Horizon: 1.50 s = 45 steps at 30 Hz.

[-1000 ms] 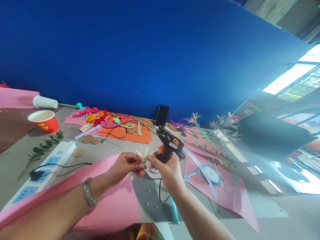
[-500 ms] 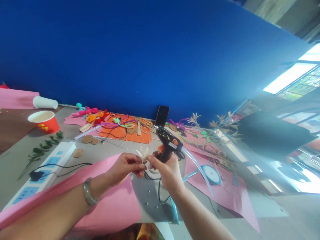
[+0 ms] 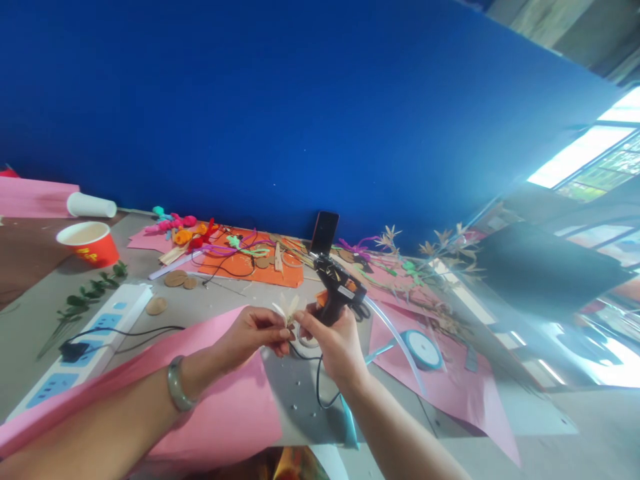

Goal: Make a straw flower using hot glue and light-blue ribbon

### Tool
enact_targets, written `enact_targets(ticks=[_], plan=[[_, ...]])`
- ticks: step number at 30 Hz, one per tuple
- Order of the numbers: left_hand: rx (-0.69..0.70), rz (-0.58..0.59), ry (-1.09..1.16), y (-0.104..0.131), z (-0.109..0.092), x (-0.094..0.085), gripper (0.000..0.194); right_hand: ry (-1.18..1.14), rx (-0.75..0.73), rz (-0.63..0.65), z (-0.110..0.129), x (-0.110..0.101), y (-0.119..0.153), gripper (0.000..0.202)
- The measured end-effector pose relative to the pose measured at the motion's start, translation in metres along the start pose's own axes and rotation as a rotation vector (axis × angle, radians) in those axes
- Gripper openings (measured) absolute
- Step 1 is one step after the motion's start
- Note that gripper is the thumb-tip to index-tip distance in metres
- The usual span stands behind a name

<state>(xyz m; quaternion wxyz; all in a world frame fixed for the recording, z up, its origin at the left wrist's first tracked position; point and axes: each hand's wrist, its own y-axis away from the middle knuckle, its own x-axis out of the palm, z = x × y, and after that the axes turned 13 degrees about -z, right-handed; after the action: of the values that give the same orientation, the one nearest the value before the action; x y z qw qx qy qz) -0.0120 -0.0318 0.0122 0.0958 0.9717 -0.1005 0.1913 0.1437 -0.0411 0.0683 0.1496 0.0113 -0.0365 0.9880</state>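
Between my two hands is a small pale flower (image 3: 286, 308) with pointed petals. My left hand (image 3: 265, 330), with a bracelet on its wrist, pinches the flower's base. My right hand (image 3: 335, 333) is wrapped round the handle of a black glue gun (image 3: 341, 283), whose nozzle points up and to the left; its thumb and a fingertip touch the flower's right side. A clear glue stick (image 3: 397, 337) curves out of the gun's back. Under my left forearm lies pink paper (image 3: 220, 400).
At the left are a red paper cup (image 3: 95, 248), a green sprig (image 3: 90, 293) and a white power strip (image 3: 120, 320). A phone (image 3: 325, 230) leans on the blue wall behind orange paper (image 3: 240, 267). A ribbon roll (image 3: 423, 349) lies at the right.
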Motion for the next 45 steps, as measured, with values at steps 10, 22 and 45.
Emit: enact_targets(ticks=[10,22,45], plan=[[0.009,-0.009,0.001,-0.002,0.0,-0.003,0.026,-0.029,0.017,0.03,0.002,-0.001,0.0,0.029],[0.019,-0.016,-0.061,0.0,-0.009,-0.002,0.026,0.036,-0.077,-0.049,0.007,-0.002,0.003,0.024],[0.024,-0.051,-0.038,-0.001,-0.007,0.0,0.03,-0.033,-0.034,-0.009,-0.007,0.001,0.0,0.023]])
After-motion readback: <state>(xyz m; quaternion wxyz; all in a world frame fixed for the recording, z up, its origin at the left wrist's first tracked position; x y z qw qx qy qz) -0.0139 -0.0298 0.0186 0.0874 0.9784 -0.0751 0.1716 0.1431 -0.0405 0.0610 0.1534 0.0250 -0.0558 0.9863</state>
